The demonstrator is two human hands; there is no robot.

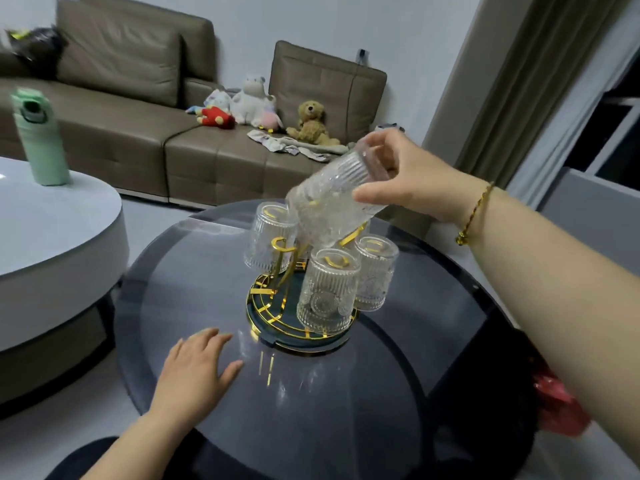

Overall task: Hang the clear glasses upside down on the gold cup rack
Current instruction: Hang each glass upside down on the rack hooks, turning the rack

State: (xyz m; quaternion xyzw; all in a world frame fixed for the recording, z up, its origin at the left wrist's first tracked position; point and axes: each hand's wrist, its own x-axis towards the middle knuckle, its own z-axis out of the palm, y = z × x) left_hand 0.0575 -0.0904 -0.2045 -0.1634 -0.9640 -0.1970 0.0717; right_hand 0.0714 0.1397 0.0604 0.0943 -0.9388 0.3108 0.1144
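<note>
The gold cup rack (pixel 277 303) stands on a dark round base in the middle of the dark glass table (pixel 398 368). Three clear ribbed glasses hang upside down on its prongs: one at the back left (pixel 268 237), one at the front (pixel 327 292), one at the right (pixel 375 271). One gold prong (pixel 282 245) at the left shows bare. My right hand (pixel 412 178) holds another clear glass (pixel 332 199) by its base, tilted mouth-down over the rack's centre. My left hand (pixel 197 367) lies flat on the table with fingers apart, just left of the rack's base.
A white round coffee table (pixel 52 237) stands to the left with a green bottle (pixel 38 136) on it. Behind is a brown sofa (pixel 145 133) with several soft toys. A red bag (pixel 557 407) lies on the floor at the right, below the table's edge.
</note>
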